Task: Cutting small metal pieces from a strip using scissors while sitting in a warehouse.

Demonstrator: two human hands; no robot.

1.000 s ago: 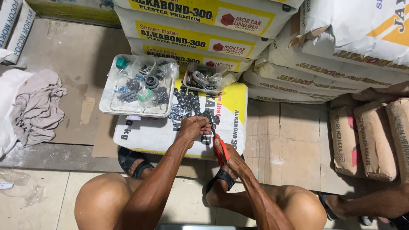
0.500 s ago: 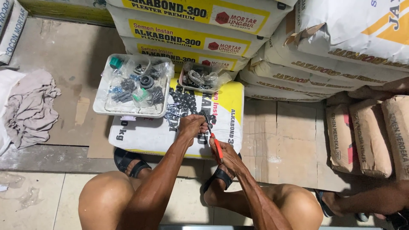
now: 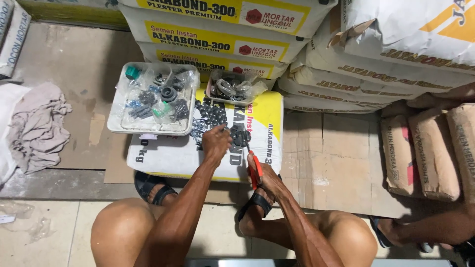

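My left hand [image 3: 215, 141] rests fingers-down on a pile of small dark screws and washers [image 3: 210, 117] spread over a white and yellow cement sack [image 3: 170, 155], apparently pinching a piece. A red-handled tool [image 3: 253, 165] is gripped in my right hand [image 3: 264, 177], its metal tip pointing at the small dark part by my left fingers. Both my knees show at the bottom, feet in dark sandals.
A white tray [image 3: 148, 129] of bagged fittings and a small clear tub [image 3: 232, 89] sit at the sack's far edge. Stacked cement sacks [image 3: 346, 64] rise behind and right. Brown sacks [image 3: 420, 153] lie at right. A grey rag [image 3: 37, 128] lies left. Another person's leg [image 3: 430, 228] shows at lower right.
The view has shifted slightly. My hands stay at the same spot on the sack, the left on the pile, the right still holding the red tool.
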